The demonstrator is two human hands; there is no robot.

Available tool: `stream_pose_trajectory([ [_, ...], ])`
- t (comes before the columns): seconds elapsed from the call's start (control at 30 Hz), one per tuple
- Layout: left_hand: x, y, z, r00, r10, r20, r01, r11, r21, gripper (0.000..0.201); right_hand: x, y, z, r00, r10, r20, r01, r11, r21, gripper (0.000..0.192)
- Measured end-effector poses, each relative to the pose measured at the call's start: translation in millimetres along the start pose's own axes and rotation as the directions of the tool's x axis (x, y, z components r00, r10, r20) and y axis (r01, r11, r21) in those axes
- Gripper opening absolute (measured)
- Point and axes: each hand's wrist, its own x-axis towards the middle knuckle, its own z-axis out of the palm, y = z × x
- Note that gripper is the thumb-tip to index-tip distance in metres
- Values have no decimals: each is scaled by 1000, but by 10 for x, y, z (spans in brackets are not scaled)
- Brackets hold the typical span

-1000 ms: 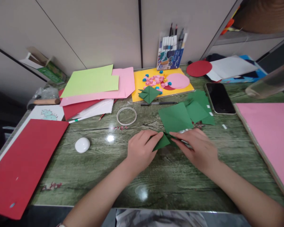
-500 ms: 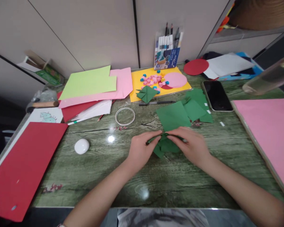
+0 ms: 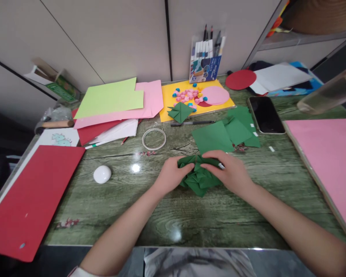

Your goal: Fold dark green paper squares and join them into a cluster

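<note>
No readable words anywhere. Marker pack [image 3: 205, 63] against the wall has a printed blue label, with what may be a small round number badge at its lower left, too blurred to read. Green-and-white box [image 3: 55, 80] at far left carries print on its green side, illegible. White sheet [image 3: 60, 138] by the red paper shows a pale teal drawing, no lettering. Phone [image 3: 265, 114] screen dark, nothing on it.
</note>
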Motion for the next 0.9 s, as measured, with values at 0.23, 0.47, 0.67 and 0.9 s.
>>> stream_pose_trajectory([
  [0.23, 16, -44, 3, 1000, -2, -30, 0, 998, -62, 25, 27, -64, -46, 995, -97, 22, 99, 988, -119, 11],
  [0.47, -10, 21, -7, 995, 50, -82, -51, 999, -3, 21, 36, -32, -20, 1000, 20, 3, -20, 995, -100, 12],
  [0.67, -12, 8, -12, 988, 130, -80, -125, 990, 65, 20, 26, -16, -10, 998, 52, 18, -51, 998, -38, 6],
  [0.9, -38, -5, 18, 977, 203, -69, -190, 968, 164, 26, -37, -100, 8, 984, -174, 35, 177, 977, -118, 14],
])
